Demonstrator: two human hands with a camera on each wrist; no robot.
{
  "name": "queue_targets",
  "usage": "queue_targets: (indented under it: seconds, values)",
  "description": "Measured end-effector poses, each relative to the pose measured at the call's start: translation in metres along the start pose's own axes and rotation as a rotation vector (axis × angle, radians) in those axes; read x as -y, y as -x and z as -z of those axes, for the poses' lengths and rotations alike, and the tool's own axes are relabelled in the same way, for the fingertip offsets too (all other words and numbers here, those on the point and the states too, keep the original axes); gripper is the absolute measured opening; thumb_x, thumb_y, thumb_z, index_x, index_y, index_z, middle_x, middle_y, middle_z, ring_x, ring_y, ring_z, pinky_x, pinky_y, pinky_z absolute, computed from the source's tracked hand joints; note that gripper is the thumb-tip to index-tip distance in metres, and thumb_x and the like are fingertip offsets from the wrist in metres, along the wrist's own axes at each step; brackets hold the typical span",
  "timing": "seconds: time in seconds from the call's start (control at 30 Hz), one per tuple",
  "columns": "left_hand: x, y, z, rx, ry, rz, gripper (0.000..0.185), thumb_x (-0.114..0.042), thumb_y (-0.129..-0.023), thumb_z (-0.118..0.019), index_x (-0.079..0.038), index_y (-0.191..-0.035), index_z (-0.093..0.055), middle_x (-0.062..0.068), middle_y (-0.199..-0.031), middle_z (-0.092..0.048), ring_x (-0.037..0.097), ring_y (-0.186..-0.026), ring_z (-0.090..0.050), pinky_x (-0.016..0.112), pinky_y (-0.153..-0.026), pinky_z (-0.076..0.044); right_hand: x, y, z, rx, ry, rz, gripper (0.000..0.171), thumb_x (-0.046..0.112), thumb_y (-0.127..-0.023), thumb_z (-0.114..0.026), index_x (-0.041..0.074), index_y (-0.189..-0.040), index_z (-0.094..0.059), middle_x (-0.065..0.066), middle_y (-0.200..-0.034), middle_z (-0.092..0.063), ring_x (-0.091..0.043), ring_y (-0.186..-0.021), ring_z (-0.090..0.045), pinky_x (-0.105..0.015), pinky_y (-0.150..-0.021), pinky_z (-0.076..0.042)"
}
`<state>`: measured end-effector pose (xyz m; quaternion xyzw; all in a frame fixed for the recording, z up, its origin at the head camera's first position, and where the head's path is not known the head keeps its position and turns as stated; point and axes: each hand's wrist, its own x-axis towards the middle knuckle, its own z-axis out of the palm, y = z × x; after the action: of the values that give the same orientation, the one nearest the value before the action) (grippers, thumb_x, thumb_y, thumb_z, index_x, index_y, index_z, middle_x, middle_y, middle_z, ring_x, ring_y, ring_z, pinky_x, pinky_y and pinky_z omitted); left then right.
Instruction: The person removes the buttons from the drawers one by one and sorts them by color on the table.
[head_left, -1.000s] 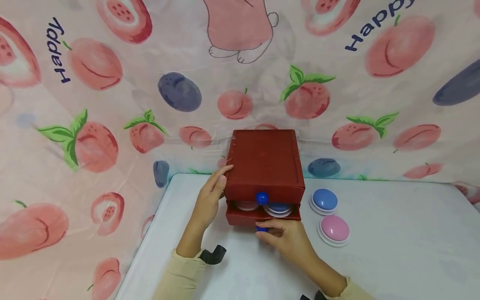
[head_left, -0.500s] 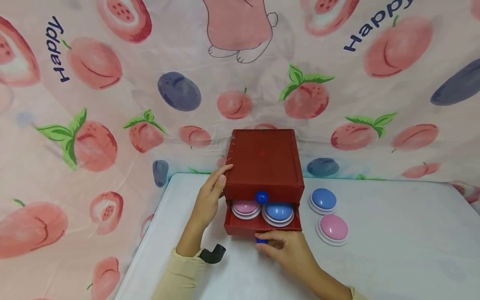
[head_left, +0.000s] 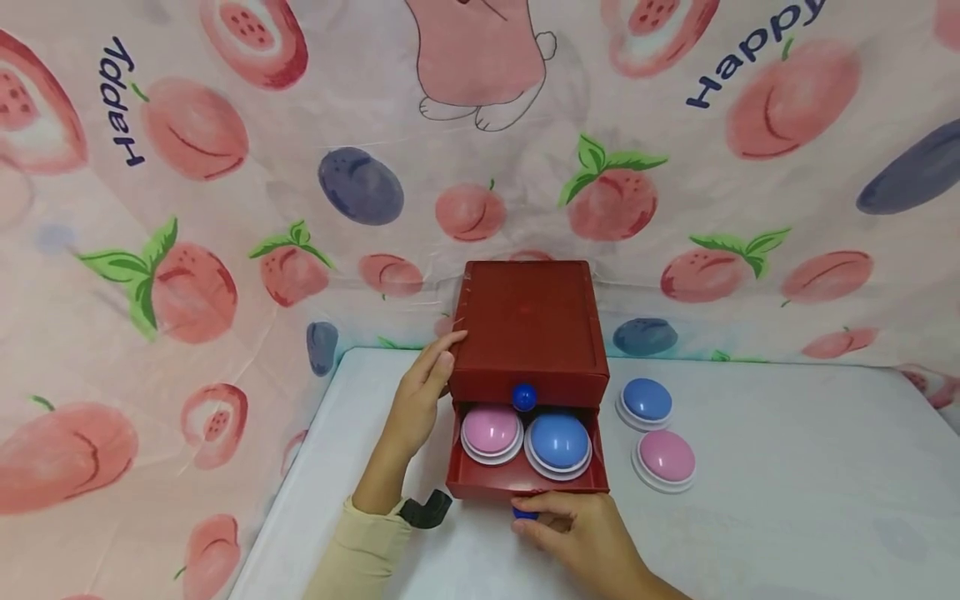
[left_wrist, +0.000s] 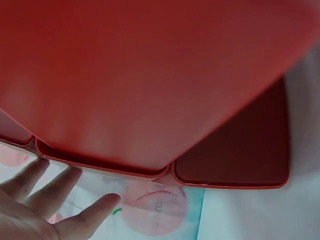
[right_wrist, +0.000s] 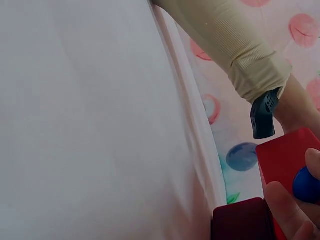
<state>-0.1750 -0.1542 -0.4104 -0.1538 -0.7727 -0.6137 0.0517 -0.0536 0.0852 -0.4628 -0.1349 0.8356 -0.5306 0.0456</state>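
A dark red two-drawer box (head_left: 528, 329) stands at the back of the white table (head_left: 787, 500). Its lower drawer (head_left: 525, 482) is pulled out, with a pink dome button (head_left: 491, 431) and a blue dome button (head_left: 558, 441) inside. My right hand (head_left: 573, 525) pinches the drawer's blue knob (head_left: 522, 513) (right_wrist: 306, 185). My left hand (head_left: 420, 400) rests flat against the box's left side, fingers straight (left_wrist: 55, 187). The upper drawer's blue knob (head_left: 524, 397) shows above the open drawer.
A blue dome button (head_left: 647, 401) and a pink dome button (head_left: 666, 457) lie on the table to the right of the box. A fruit-print cloth (head_left: 225, 208) hangs behind and along the left side. Bare table surface stretches to the right.
My right hand has pulled the lower drawer out towards me, uncovering the pink and blue buttons inside. The left hand has stayed on the box's side.
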Motion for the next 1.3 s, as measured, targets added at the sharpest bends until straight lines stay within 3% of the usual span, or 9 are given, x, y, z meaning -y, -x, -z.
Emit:
queue_targets:
  seconds: [0.33, 0.5, 0.7, 0.8, 0.97, 1.03, 1.23, 1.3]
  values:
    - [0.004, -0.001, 0.002, 0.004, 0.008, -0.008, 0.04, -0.036, -0.11, -0.042, -0.03, -0.148, -0.052, 0.002, -0.154, -0.046, 0.032, -0.137, -0.05, 0.06, -0.105, -0.05, 0.0, 0.003, 0.0, 0.047, -0.028, -0.063, 0.026, 0.035, -0.083, -0.085, 0.031, -0.109, -0.081, 0.01, -0.097, -0.073, -0.006, -0.078, -0.063, -0.022, -0.067, -0.059]
    - [0.004, -0.001, 0.004, 0.004, 0.009, -0.003, 0.04, -0.036, -0.111, -0.041, -0.029, -0.149, -0.051, 0.003, -0.155, -0.045, 0.034, -0.133, -0.053, 0.059, -0.103, -0.051, 0.003, 0.001, 0.01, 0.168, -0.057, -0.056, 0.031, 0.036, -0.087, -0.081, 0.032, -0.118, -0.077, 0.008, -0.1, -0.072, -0.007, -0.079, -0.066, -0.022, -0.069, -0.06]
    - [0.0, -0.002, 0.007, 0.06, 0.014, 0.052, 0.041, -0.039, -0.111, -0.04, -0.034, -0.151, -0.048, 0.001, -0.157, -0.041, 0.035, -0.135, -0.052, 0.062, -0.101, -0.051, 0.017, 0.004, 0.025, 0.276, -0.008, -0.024, 0.039, 0.04, -0.091, -0.077, 0.031, -0.129, -0.072, 0.014, -0.091, -0.073, -0.003, -0.077, -0.067, -0.019, -0.069, -0.059]
    - [-0.001, -0.002, 0.01, 0.087, -0.004, 0.077, 0.041, -0.042, -0.11, -0.04, -0.038, -0.151, -0.046, -0.001, -0.159, -0.038, 0.035, -0.138, -0.049, 0.063, -0.101, -0.05, 0.029, 0.006, 0.034, 0.198, 0.063, 0.034, 0.038, 0.042, -0.09, -0.077, 0.029, -0.126, -0.074, 0.017, -0.082, -0.069, -0.001, -0.072, -0.062, -0.02, -0.063, -0.057]
    - [0.002, -0.003, 0.014, 0.114, -0.021, 0.071, 0.042, -0.042, -0.11, -0.043, -0.039, -0.151, -0.046, -0.002, -0.161, -0.037, 0.034, -0.139, -0.05, 0.059, -0.103, -0.051, 0.044, -0.002, 0.052, -0.095, 0.261, 0.217, 0.032, 0.039, -0.084, -0.083, 0.026, -0.113, -0.079, 0.021, -0.073, -0.057, 0.003, -0.061, -0.049, -0.018, -0.051, -0.046]
    - [0.005, -0.004, 0.017, 0.13, -0.033, 0.057, 0.042, -0.041, -0.11, -0.044, -0.039, -0.151, -0.046, -0.004, -0.161, -0.038, 0.032, -0.138, -0.052, 0.056, -0.103, -0.052, 0.044, -0.009, 0.061, -0.156, 0.319, 0.257, 0.032, 0.038, -0.082, -0.085, 0.024, -0.111, -0.08, 0.019, -0.072, -0.054, 0.003, -0.059, -0.046, -0.017, -0.049, -0.043]
    - [0.012, -0.004, 0.022, 0.166, -0.047, 0.018, 0.042, -0.038, -0.109, -0.046, -0.038, -0.152, -0.046, -0.005, -0.159, -0.041, 0.028, -0.134, -0.056, 0.051, -0.103, -0.053, 0.03, -0.031, 0.08, -0.117, 0.418, 0.26, 0.044, 0.048, -0.08, -0.085, 0.024, -0.116, -0.077, 0.008, -0.102, -0.074, -0.003, -0.064, -0.051, -0.019, -0.052, -0.045]
    - [0.013, -0.005, 0.023, 0.166, -0.05, 0.014, 0.042, -0.038, -0.109, -0.046, -0.038, -0.152, -0.046, -0.006, -0.159, -0.041, 0.027, -0.134, -0.056, 0.05, -0.104, -0.053, 0.024, -0.038, 0.081, -0.092, 0.439, 0.265, 0.048, 0.052, -0.079, -0.084, 0.023, -0.117, -0.077, 0.005, -0.114, -0.075, -0.006, -0.074, -0.061, -0.022, -0.059, -0.053]
